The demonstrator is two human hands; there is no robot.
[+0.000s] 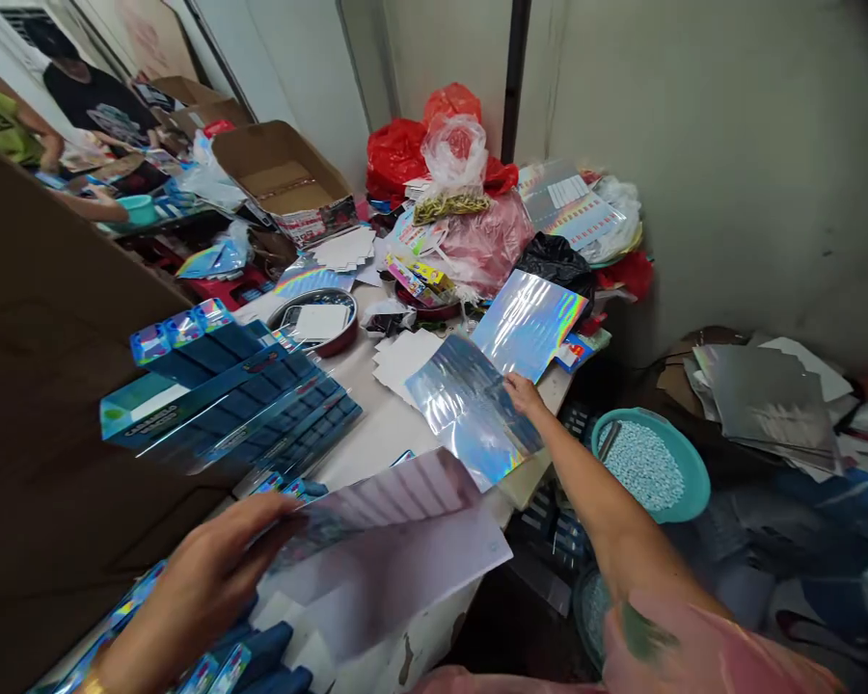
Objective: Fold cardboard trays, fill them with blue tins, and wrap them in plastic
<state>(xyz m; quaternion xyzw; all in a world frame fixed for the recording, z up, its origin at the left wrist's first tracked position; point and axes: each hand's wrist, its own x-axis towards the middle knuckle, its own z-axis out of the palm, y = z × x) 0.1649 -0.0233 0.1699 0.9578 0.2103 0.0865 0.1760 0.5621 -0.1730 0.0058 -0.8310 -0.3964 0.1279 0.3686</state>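
Note:
My left hand point(206, 578) pinches the left edge of a glossy reflective sheet point(397, 549) held over the table's near corner. My right hand point(525, 393) reaches forward, fingers closed on the far edge of a holographic sheet point(470, 410) lying on the table. A second holographic sheet point(529, 323) lies just beyond it, leaning toward the bags. White cards point(403, 359) sit beside them.
Blue packaged boxes point(238, 390) cover the table's left. A round tin point(314, 321), a cardboard box point(282, 173) and red plastic bags point(434, 145) stand behind. A teal basin of white pellets point(651, 467) sits right, below the table. Other people work at far left point(79, 92).

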